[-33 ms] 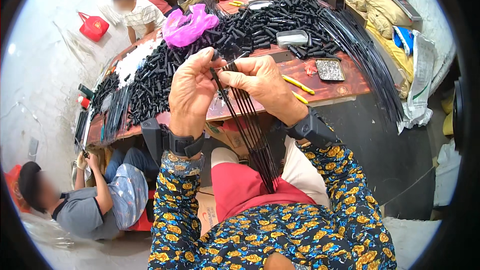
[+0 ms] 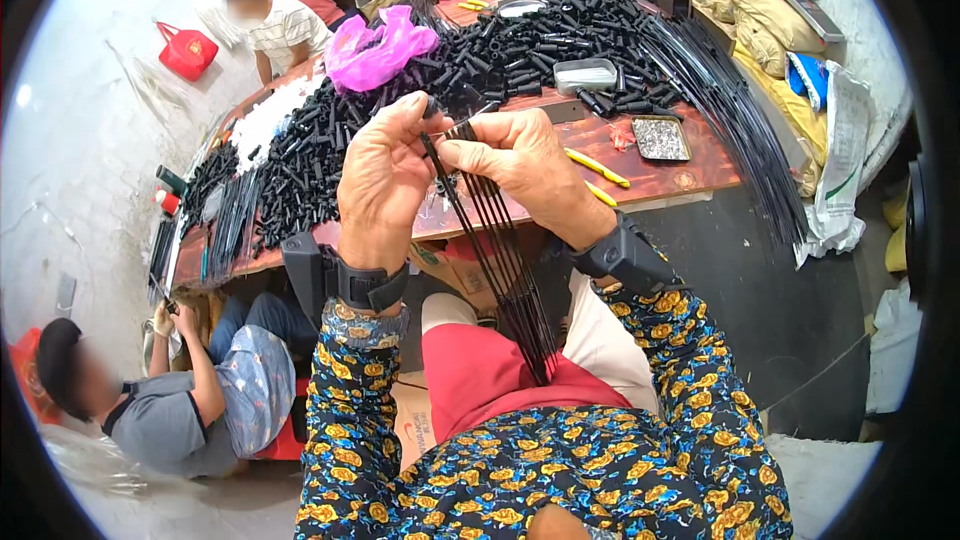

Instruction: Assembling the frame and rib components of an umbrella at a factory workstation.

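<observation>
Above the table's near edge, my hands meet in front of me with fingertips close together. My right hand point(image 2: 530, 168) is closed, its thumb and fingers pinching the top ends of a bundle of thin black rods point(image 2: 503, 260). The rods hang down fanned out, and their lower ends rest on the red cloth point(image 2: 480, 370) over my lap. My left hand point(image 2: 382, 180) is closed in a pinch at the leftmost rod's top end. Beside its fingertips shows a small dark cylindrical piece point(image 2: 432, 112). A fine wire-like line spans the gap between the hands; its ends are hidden by fingers.
A heap of short black tubular parts point(image 2: 480, 60) covers much of the table point(image 2: 700, 155), with a pink plastic bag point(image 2: 380, 48) on it. Right: a tin of small metal bits point(image 2: 660, 140), yellow-handled tools point(image 2: 600, 168), long black rods point(image 2: 730, 120). A seated co-worker point(image 2: 170, 420) is at left.
</observation>
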Available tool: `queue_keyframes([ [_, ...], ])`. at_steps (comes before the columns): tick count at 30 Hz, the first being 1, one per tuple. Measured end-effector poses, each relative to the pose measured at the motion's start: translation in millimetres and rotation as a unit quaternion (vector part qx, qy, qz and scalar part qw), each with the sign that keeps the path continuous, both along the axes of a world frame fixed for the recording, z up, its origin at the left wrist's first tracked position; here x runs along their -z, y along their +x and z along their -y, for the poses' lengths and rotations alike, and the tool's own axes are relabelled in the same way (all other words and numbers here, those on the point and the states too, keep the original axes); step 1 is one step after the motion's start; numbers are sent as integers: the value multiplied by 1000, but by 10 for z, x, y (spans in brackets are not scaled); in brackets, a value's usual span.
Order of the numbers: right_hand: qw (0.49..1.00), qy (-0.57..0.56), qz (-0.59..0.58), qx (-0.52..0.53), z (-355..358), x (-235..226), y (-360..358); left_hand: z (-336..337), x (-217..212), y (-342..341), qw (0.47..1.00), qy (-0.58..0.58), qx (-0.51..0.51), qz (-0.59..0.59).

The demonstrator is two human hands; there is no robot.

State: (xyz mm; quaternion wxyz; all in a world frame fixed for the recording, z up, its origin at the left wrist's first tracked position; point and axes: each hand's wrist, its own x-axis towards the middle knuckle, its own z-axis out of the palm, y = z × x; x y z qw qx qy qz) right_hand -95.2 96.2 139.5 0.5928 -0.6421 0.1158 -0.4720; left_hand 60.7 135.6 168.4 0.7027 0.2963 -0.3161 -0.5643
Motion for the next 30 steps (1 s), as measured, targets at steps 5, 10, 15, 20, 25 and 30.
queue_keyframes([
  [5, 999, -12, -29, 25, 36, 46, 20, 65, 53, 71, 997, 60, 44, -9],
  [10, 999, -17, -24, 30, 81, 86, 38, -1, 45, 24, 997, 61, 34, 16],
  [15, 999, 21, 3, 28, 52, 67, 80, -84, 76, -41, 997, 28, -23, 62],
  [20, 997, -26, -41, 55, 146, 97, 66, -70, 141, -8, 998, -2, -16, 56],
  [25, 995, -51, -57, 61, 183, 94, 83, -75, 171, 40, 998, -24, -7, 62],
  [30, 995, -63, -50, 61, 210, 102, 112, -80, 136, 25, 997, -18, -14, 72],
])
